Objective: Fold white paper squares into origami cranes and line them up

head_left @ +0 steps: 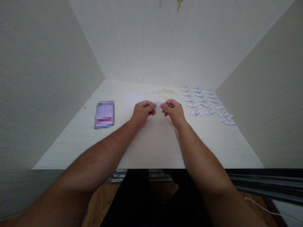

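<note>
White wood-grain table [151,145], boxed in by plain white walls on the left, right and far sides. Left hand [141,113] and right hand [174,111] meet mid-table, raised a little over the surface. Between them is a small pale lilac paper piece [158,104]. Left fingers [151,107] pinch its left edge and right fingers [165,105] pinch its right edge. Thumbs are pressed to forefingers and the other fingers are curled in. Fold state of the piece is too small to tell.

Right of the hands, rows of small folded lilac paper cranes [205,104] sit near the right wall, apart from the right hand. On the left lies a flat purple paper pack [104,114], its label blurred. Just beyond the hands is a loose pale sheet [134,98], and further back a thin beige tangle [164,91], unclear what.

Risks, as a judgement:
- The piece is tiny and held only by its edges, so uneven pull from either pinch could tear it or set a crooked crease.
- A loosened pinch could drop it on the table.
- A right forearm swing to the right could knock the crane rows out of line.
</note>
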Available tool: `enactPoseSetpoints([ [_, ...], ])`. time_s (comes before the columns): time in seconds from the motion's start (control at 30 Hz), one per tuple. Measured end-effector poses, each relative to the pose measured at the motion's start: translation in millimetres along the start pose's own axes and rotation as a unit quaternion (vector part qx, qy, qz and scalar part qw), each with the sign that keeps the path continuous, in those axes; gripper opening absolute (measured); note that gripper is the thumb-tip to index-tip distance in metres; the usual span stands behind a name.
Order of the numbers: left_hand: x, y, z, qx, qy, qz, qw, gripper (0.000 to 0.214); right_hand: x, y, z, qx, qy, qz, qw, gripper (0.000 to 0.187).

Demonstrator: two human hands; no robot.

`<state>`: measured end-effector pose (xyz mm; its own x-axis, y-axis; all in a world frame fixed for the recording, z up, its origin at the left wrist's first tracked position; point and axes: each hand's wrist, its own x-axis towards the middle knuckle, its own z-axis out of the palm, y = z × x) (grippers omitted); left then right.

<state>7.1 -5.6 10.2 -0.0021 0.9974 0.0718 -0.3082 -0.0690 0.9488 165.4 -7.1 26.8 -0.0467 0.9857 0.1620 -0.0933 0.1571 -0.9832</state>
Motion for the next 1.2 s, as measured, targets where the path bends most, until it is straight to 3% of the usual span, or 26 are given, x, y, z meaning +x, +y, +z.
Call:
enactPoseSetpoints([
  [0.2,-4,-3,3.2,0.018,-0.074,-0.034,0.996,0.034,-1,5,0,-0.059,-0.001,-0.017,0.998,0.035],
  [0.43,-7,0,1.9,0.09,-0.1,0.025,0.991,0.031,-2,10,1,-0.022,-0.038,-0.015,0.999,0.033],
  [0.6,-9,3,4.5,0.117,-0.096,0.044,0.988,0.029,-2,10,3,0.021,-0.033,0.004,0.999,0.035],
  [0.77,-9,2,4.8,0.142,-0.071,0.02,0.987,0.032,1,13,1,0.035,0.008,0.021,0.999,0.039],
  [1.07,-8,0,4.3,0.065,-0.096,-0.019,0.993,0.038,3,11,-1,0.051,0.013,0.031,0.998,0.043],
  [1.2,-7,-1,3.3,0.044,-0.07,-0.021,0.996,0.038,1,8,0,0.025,-0.005,0.01,1.0,0.04],
])
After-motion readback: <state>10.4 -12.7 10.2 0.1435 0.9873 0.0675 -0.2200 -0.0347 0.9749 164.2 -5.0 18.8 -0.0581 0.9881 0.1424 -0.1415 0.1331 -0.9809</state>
